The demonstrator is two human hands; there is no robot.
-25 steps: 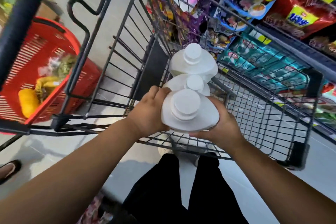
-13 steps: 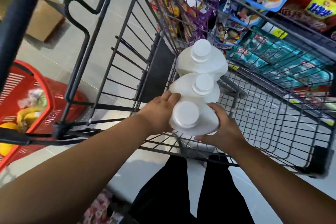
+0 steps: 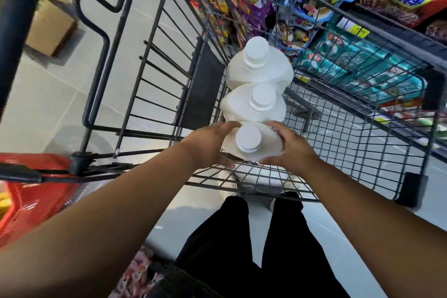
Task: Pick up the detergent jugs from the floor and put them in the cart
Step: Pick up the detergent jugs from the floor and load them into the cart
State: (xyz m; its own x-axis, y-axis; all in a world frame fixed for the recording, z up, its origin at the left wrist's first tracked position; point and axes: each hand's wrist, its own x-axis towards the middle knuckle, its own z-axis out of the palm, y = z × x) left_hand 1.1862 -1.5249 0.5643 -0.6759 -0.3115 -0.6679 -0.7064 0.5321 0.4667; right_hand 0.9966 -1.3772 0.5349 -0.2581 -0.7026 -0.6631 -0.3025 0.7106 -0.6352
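Three white detergent jugs with white caps stand in a row inside the dark wire cart. The far jug and the middle jug stand upright against the cart's left wall. The nearest jug sits low at the cart's near end, between my hands. My left hand holds its left side with the fingers wrapped over its shoulder. My right hand cups its right side. Whether this jug's base rests on the cart floor is hidden.
A red basket with goods sits on the floor at the left. A cardboard box lies farther back left. Store shelves packed with colourful packages run along the cart's right side. My black-trousered legs stand behind the cart.
Both hands have lowered the nearest jug into the cart, behind the other two. My view has shifted to the right, so the red basket has slid toward the left edge.
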